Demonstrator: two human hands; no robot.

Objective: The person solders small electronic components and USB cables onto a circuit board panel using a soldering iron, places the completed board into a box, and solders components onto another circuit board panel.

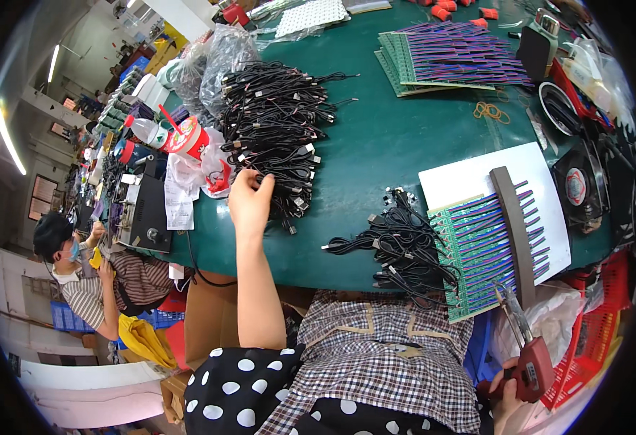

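My left hand reaches onto the near end of a long pile of black USB cables, its fingers and thumb closed around black cable there. In my right hand at the lower right is a red-bodied soldering gun with long metal prongs. Its tip lies over the near edge of a green circuit board panel wired with rows of blue-and-red leads. Across those leads rests a dark bar. A smaller heap of black USB cables lies against the panel's left side.
Under the panel is a white board. Stacked wired panels sit at the far right, near rubber bands. A red cup and a bottle stand left of the cables. A co-worker sits at the left.
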